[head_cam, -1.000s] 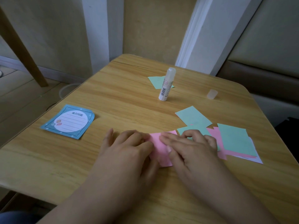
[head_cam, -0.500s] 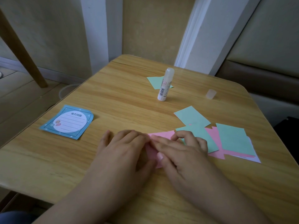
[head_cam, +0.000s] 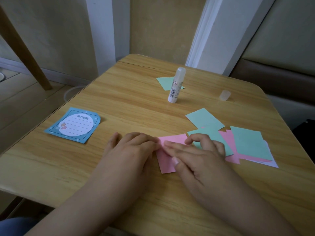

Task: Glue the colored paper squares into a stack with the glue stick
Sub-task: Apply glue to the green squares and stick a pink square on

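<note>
head view: left hand (head_cam: 131, 150) and right hand (head_cam: 196, 155) lying flat, fingers extended, pressing pink paper square (head_cam: 167, 160) onto table (head_cam: 119, 99); uncapped glue stick (head_cam: 176, 86) standing upright, well apart behind.

The right hand (head_cam: 199, 160) has slid rightward. More of the pink square (head_cam: 167, 155) now shows between the hands.
</note>
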Available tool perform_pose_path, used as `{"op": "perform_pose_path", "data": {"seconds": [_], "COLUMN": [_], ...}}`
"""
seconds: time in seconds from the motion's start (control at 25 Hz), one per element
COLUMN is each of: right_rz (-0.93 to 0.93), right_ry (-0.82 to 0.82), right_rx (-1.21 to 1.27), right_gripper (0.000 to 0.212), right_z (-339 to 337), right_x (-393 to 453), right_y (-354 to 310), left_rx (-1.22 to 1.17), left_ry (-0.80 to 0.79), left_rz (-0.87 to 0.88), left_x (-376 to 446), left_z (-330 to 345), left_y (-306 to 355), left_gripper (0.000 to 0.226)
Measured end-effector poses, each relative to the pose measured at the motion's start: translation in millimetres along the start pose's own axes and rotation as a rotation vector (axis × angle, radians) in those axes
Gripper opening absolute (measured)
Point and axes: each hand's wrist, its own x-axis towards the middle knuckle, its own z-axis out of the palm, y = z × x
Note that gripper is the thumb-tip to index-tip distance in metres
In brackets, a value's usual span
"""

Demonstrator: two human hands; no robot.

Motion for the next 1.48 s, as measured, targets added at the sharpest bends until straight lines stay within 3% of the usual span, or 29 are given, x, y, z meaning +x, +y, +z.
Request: {"op": "perform_pose_path", "data": {"seconds": [0.28,0.36,0.48,0.56,0.72,1.04,1.2,1.32,1.48], "right_rz": [0.13,0.104,0.023,-0.016,-0.056,0.142,0.048,-0.008,0.087], "right_ry": [0.04,0.032,-0.043,-0.069,-0.107,0.07,0.084,0.048,0.044], "right_rx": [-0.145,-0.173,-0.113,0.008,0.111,-0.173,-0.11,-0.067,-0.099], "right_gripper": [0.059,0.054,0.064,0.072,0.066,0.061,0.044,0.047,0.058], "right_z": [-9,-8,-4,-5,-4,-12,-5,-4,-11], "right_x": [-3,1,5,7,6,-2,-4,-7,-11], "right_y": [13,4,2,3,3,24,10,5,21], "left_rx": [0.176,0.202,0.096,0.05,0.14,0.195,0.156,0.145,0.137], "left_ry": [-0.007,-0.007,-0.011,-0.008,-0.034,-0.043,-0.076,-0.096,-0.099], "left_rz": [0.077,0.159,0.268,0.232,0.172,0.125,0.088,0.074,0.058], "left_x": [-3,-5,-5,-3,-1,-3,-3,-2,-1], "left_z": [-1,-4,-9,-9,-5,-4,-5,-6,-6], "left_y": [6,10,15,15,11,11,13,13,14], "left_gripper": [0.043,0.036,0.029,0.029,0.041,0.043,0.041,0.043,0.042]}}
